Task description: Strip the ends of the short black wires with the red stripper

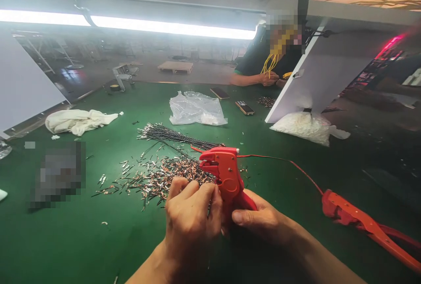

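Observation:
My right hand [259, 218] is wrapped round the handles of a red wire stripper [228, 170], held upright with its jaws towards the left. Close against the tool's left side is my left hand [192, 207], its fingers pinched together; what they hold is hidden. Behind the hands lies a heap of short black wire pieces with copper-coloured and silvery ends [164, 174]. A bundle of long black wires [174, 134] stretches out behind that heap. A thin red wire [269, 157] passes behind the stripper to a second red tool [365, 220] at the right.
On the green table [98, 249] are a white cloth [77, 121], a clear plastic bag [197, 108], two phones [245, 108] and a filled white bag [302, 127]. A slanted white panel [315, 69] stands at the right. Across the table, a person holds yellow cables [271, 62].

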Motion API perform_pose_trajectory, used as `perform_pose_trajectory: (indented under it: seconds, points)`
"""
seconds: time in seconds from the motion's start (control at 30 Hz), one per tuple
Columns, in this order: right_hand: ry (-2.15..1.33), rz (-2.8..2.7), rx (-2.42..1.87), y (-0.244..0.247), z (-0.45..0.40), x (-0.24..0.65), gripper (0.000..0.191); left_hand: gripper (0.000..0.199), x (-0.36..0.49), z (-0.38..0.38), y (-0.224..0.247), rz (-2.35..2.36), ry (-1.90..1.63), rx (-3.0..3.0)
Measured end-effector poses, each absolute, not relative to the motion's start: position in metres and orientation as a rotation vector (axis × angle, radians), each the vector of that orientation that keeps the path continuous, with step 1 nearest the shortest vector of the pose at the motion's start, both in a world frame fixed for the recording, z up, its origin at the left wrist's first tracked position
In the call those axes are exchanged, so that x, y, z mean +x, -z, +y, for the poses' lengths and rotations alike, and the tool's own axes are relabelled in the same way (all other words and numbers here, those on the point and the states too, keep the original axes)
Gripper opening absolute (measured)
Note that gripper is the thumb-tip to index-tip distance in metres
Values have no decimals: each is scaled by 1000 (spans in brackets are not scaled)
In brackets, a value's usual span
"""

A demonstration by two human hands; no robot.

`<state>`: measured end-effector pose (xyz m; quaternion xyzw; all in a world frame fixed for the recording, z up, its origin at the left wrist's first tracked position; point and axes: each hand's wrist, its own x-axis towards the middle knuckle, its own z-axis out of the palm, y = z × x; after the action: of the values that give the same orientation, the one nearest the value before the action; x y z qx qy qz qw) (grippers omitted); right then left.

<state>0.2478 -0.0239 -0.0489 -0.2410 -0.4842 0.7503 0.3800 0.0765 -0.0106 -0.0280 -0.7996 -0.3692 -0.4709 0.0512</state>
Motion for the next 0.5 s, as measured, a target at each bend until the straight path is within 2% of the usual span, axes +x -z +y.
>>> perform_pose_trajectory:
  seconds: [0.5]
  points:
    - [-1694,-1396,-944,54,-30,239,47,28,78,-12,27,-1274,1381,-2548]
